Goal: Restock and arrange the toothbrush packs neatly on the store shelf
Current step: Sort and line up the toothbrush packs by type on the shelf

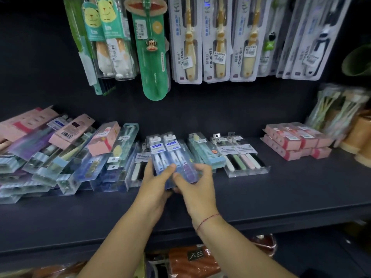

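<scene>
Clear plastic, blue-labelled: the toothbrush packs (170,155) are gripped at their near end by both hands, left hand (153,177) curled round the left edge, right hand (193,180) round the right. Advised: lower them flat, labels up, squared with the neighbouring soft-brush pack (244,159). They extend away from the hands over the middle of the shelf (281,193).

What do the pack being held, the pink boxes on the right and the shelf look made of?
Pack: clear glossy plastic; the brushes show through and its edges catch light. Pink boxes: probably matte card, opaque with crisp folded edges. Shelf: dark matte surface, painted metal or laminate; I cannot tell which.
</scene>
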`<act>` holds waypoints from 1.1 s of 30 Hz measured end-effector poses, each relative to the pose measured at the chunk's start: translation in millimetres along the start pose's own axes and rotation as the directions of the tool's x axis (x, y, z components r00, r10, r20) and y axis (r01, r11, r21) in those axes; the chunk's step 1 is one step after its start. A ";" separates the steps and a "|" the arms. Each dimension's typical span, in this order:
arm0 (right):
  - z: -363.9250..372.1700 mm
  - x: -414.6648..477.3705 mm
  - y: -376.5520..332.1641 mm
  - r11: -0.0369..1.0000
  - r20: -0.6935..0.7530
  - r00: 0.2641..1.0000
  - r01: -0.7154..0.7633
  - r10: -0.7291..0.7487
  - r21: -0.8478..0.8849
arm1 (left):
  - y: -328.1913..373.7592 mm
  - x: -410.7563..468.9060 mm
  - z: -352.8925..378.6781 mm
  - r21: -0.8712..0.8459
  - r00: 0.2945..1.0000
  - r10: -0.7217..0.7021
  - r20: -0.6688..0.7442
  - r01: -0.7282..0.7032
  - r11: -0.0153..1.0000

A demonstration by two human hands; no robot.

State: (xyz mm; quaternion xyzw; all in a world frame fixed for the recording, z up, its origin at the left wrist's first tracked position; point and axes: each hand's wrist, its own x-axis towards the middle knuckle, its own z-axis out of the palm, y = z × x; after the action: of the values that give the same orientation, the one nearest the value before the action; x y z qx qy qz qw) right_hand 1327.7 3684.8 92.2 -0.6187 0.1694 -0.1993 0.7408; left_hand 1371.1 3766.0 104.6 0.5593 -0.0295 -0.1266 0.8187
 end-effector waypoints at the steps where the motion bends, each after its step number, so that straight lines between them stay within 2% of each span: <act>1: -3.1 -2.0 -0.6 0.996 0.047 0.999 0.004 0.001 -0.089 | -0.1 1.1 -0.7 -0.030 0.999 -0.040 -0.019 0.040 0.999; 3: -16.5 -0.3 -5.5 0.965 0.149 0.989 0.031 0.008 -0.260 | -2.0 3.9 -4.2 -0.100 0.992 -0.115 -0.042 0.111 0.989; 5: -40.3 12.5 -15.5 0.909 0.196 0.974 0.180 -0.112 -0.375 | -3.7 7.3 -8.4 -0.154 0.983 -0.169 -0.072 0.156 0.976; 6: -55.9 22.9 -21.4 0.841 0.159 0.959 0.281 -0.233 -0.462 | -4.6 9.0 -10.5 -0.165 0.979 -0.185 -0.086 0.169 0.972; 7: -73.9 36.2 -26.2 0.725 0.122 0.926 0.357 -0.356 -0.589 | -5.3 10.3 -11.9 -0.168 0.978 -0.189 -0.088 0.173 0.970; 8: -91.5 49.7 -29.0 0.569 0.135 0.898 0.375 -0.418 -0.732 | -6.6 12.0 -13.2 -0.170 0.978 -0.190 -0.088 0.173 0.970; 9: -107.0 61.5 -29.5 0.398 0.184 0.908 0.338 -0.376 -0.853 | -7.6 13.4 -13.7 -0.165 0.980 -0.184 -0.080 0.169 0.972; 11: -130.9 81.7 -21.4 0.129 0.237 0.962 0.254 -0.132 -0.958 | -9.6 14.9 -12.8 -0.141 0.983 -0.169 -0.064 0.159 0.977; 13: -148.4 93.5 -10.6 -0.006 0.248 0.968 0.248 -0.028 -0.969 | -11.4 16.2 -12.5 -0.129 0.985 -0.162 -0.055 0.154 0.980; 15: -162.2 102.0 -10.9 -0.040 0.245 0.968 0.243 -0.048 -0.969 | -12.7 17.5 -12.8 -0.124 0.987 -0.152 -0.051 0.145 0.982; 20: -183.6 111.3 -20.8 -0.033 0.204 0.979 0.204 -0.011 -0.978 | -13.2 17.0 -12.7 -0.053 0.995 -0.095 -0.030 0.093 0.994; 26: -206.5 109.0 -24.1 -0.080 0.126 0.991 0.122 -0.045 -0.989 | -16.5 16.5 -15.9 -0.040 0.994 -0.096 -0.043 0.094 0.995; 29: -203.5 105.4 -24.5 -0.070 0.117 0.992 0.114 -0.040 -0.991 | -18.1 15.4 -15.9 -0.034 0.995 -0.094 -0.040 0.093 0.995; 33: -188.1 95.8 -22.0 -0.003 0.136 0.990 0.136 -0.049 -0.991 | -17.9 15.5 -15.6 -0.026 0.995 -0.089 -0.034 0.088 0.996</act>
State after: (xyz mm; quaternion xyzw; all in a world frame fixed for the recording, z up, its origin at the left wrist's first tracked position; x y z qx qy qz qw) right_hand 1314.8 3473.3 80.2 -0.9760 0.1968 -0.0506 0.0784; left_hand 1385.9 3770.3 80.8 0.5521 0.0114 -0.1533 0.8195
